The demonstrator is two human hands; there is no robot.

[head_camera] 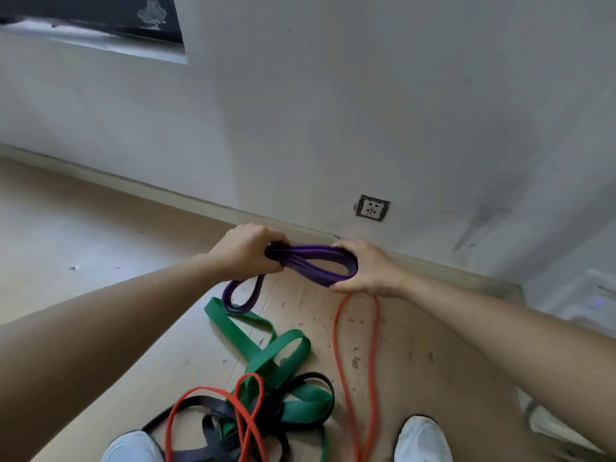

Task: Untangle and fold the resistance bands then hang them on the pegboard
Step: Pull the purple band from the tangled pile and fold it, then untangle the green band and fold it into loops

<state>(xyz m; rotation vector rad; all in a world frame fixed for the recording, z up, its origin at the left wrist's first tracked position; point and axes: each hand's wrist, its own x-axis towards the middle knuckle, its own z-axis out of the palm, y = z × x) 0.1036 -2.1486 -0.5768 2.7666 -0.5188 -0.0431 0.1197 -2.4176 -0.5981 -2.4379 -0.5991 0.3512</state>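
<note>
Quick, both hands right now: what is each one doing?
Left hand: grips one end of the folded purple band.
Right hand: holds the band's other end, fingers curled round it.

The purple band (316, 265), green band (230, 325), thin red band (376, 361) and black band (213, 404) look like smooth, matt rubber, the floor (83, 228) pale, smooth wood-look board flecked with debris, the wall (333, 111) matt, smudged paint.

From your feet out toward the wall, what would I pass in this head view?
Tangled bands on the floor → purple band, gripped by left hand and right hand → wall socket.
</note>
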